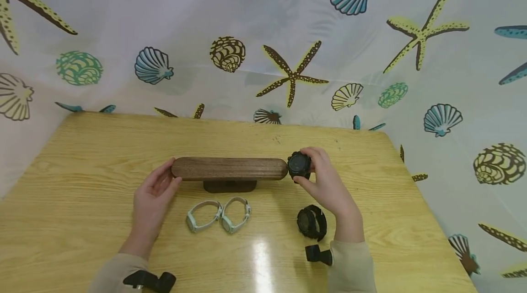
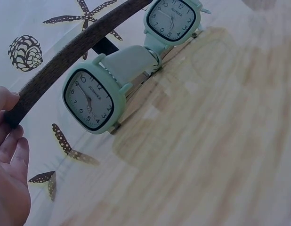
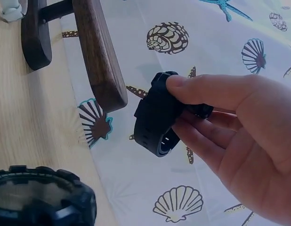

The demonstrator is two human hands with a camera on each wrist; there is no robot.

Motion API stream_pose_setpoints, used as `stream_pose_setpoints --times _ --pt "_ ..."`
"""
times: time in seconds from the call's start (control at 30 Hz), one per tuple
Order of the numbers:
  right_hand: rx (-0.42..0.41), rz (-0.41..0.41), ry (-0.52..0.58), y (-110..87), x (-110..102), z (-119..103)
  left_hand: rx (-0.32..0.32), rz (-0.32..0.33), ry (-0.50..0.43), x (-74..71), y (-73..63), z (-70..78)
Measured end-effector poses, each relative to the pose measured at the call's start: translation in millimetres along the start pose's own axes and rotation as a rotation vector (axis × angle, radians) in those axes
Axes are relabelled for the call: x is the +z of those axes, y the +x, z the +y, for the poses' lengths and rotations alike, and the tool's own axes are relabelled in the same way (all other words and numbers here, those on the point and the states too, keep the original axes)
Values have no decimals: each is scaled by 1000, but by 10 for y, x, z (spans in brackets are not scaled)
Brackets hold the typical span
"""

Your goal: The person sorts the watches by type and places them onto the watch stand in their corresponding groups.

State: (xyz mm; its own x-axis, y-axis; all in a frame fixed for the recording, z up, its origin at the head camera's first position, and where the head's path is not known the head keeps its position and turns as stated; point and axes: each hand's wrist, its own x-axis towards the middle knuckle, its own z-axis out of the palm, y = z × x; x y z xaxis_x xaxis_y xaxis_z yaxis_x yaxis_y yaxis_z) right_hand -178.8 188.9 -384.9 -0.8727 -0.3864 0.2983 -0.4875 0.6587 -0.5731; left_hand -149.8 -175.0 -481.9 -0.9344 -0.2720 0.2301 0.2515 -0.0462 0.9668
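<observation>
Left hand (image 1: 152,199): thumb and fingers pinch the left end of the wooden bar (image 1: 228,168), centre of the head view. Bar lies level across the frame, on a dark base (image 1: 229,187). Right hand (image 1: 327,187): pinches a black watch (image 1: 299,165) between thumb and fingers, right of centre, just beside the bar's right end; right wrist view shows a gap between them. Strap is looped. Left light-green watch (image 1: 191,221) and right light-green watch (image 1: 227,223) sit side by side on the table (image 1: 123,146), below the bar, straps looped. Second black watch (image 1: 304,220) is lower right, near the right forearm. Shell-and-starfish cloth (image 1: 263,18) fills the top of the frame.
</observation>
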Motion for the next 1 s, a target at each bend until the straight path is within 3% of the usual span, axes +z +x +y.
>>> stream_pose_setpoints --times 0.67,1.0 --pt "31 -33 117 86 205 184 13 17 24 7 -2 -8" --pt "18 -38 30 99 297 194 0 15 23 14 7 -9"
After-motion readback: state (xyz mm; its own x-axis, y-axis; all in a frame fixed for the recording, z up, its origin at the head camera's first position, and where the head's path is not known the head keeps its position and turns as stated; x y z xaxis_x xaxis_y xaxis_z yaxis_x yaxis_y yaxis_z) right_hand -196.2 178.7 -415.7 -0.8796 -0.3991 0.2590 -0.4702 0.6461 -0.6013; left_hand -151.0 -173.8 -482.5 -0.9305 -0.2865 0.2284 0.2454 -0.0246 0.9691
